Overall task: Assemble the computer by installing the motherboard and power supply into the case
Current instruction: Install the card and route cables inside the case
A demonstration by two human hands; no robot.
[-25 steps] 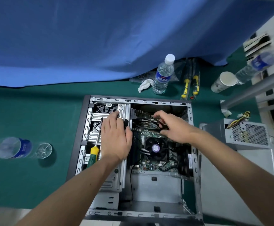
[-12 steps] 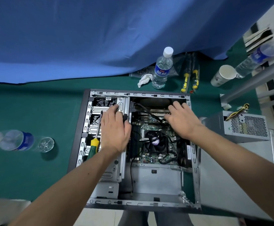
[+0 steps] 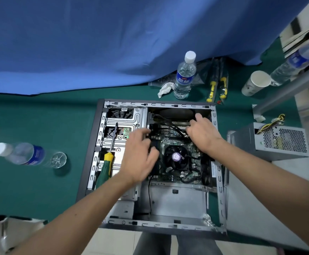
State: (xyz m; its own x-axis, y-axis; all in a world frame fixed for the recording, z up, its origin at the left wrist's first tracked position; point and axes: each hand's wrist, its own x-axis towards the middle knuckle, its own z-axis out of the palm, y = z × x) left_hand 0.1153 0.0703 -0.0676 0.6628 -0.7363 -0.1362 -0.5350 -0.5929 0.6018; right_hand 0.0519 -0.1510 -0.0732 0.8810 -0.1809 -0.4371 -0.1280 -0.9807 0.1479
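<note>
**Board seated, supply outside the case**

The case (image 3: 218, 162) lies open on the table; the power supply (image 3: 271, 142) sits outside, just right of it, nearer the right hand (image 3: 202, 134). The motherboard (image 3: 175, 159) lies inside, under both hands. The left hand (image 3: 140, 159) hovers, fingers relaxed; whether the right pinches the cables (image 3: 170, 124) is unclear. A screwdriver (image 3: 106, 159) rests on the drive bay.

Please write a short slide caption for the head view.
Both hands work over the motherboard inside the open case.

At the far edge of your green table (image 3: 30, 190) stand a water bottle (image 3: 184, 74) and a paper cup (image 3: 256, 82). Another bottle (image 3: 28, 155) lies near the left edge. A blue cloth (image 3: 113, 37) hangs behind.
</note>
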